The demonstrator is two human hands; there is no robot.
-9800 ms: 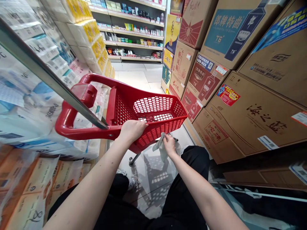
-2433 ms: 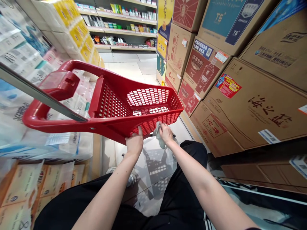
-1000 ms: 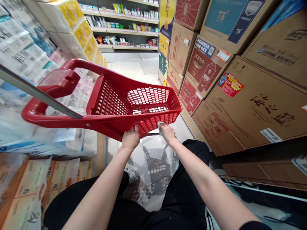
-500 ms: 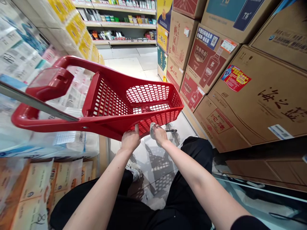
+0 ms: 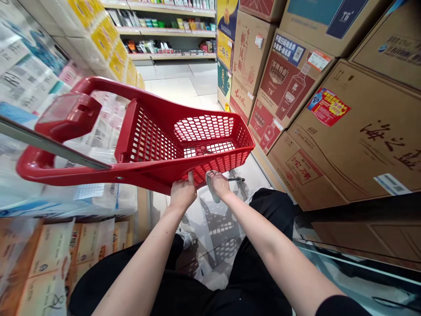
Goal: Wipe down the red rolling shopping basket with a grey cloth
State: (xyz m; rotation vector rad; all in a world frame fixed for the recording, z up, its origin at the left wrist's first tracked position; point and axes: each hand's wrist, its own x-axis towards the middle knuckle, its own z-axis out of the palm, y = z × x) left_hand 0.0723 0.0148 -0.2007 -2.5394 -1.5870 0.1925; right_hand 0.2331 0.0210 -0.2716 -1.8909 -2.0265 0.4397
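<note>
A red plastic shopping cart (image 5: 148,169) with a perforated basket stands across the aisle in front of me, its handle end to the left. My left hand (image 5: 183,192) is closed around the lower edge of its near side, thumb up against the basket wall and the other fingers partly hidden. Just to the right, my right hand (image 5: 219,182) presses a grey cloth (image 5: 213,191) to the perforated side wall. The cloth hangs below the fingers, and part of it is hidden behind them. Inside the basket I see only its bare perforated walls and floor.
Stacked cartons (image 5: 365,131) line the right side. Packs of paper goods (image 5: 108,39) and orange-and-cream packages (image 5: 49,250) fill the left. A shelf unit (image 5: 177,31) with small products stands at the back. A grey metal bar (image 5: 59,147) crosses the cart handle.
The cloth hangs lower and shows more below my right hand. My left hand keeps its hold on the cart's edge, and the view has shifted slightly.
</note>
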